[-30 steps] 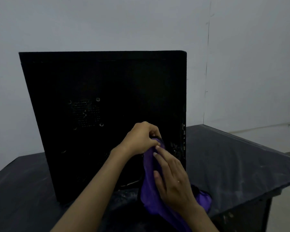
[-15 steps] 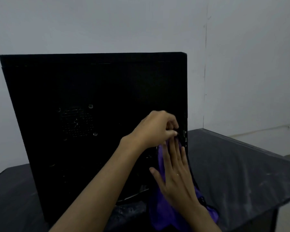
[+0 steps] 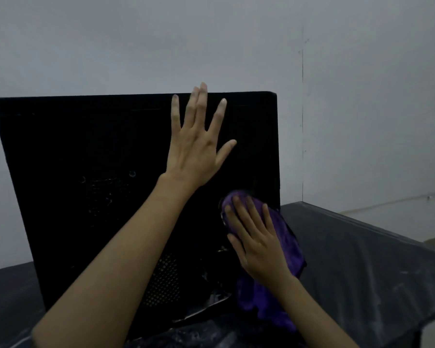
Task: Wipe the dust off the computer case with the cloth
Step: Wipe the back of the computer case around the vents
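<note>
your computer case [image 3: 86, 172] stands upright on the black-covered table [image 3: 362, 259], its broad dark side panel facing you and its long axis running left to right across the scene. its top edge is level and its right vertical edge drops to the table just beside the cloth; the left edge leans a little in this wide view. right of the case the table runs on bare and dusty to its near and right edges, so there is open room on that side; behind stands a pale wall [image 3: 362, 96], though you cannot tell how much gap lies between it and the case. your left hand [image 3: 196, 144] lies flat on the upper part of the panel, fingers straight and spread, tips reaching the top edge, gripping nothing. your right hand [image 3: 256, 244] is flat too, its straight fingers pressing the purple cloth [image 3: 284, 227] against the panel's lower right part, near the right edge. the cloth hangs down below your palm, its lower end close to the table at the foot of the case. a perforated vent patch [image 3: 163, 280] shows low on the panel, between your two forearms.
</note>
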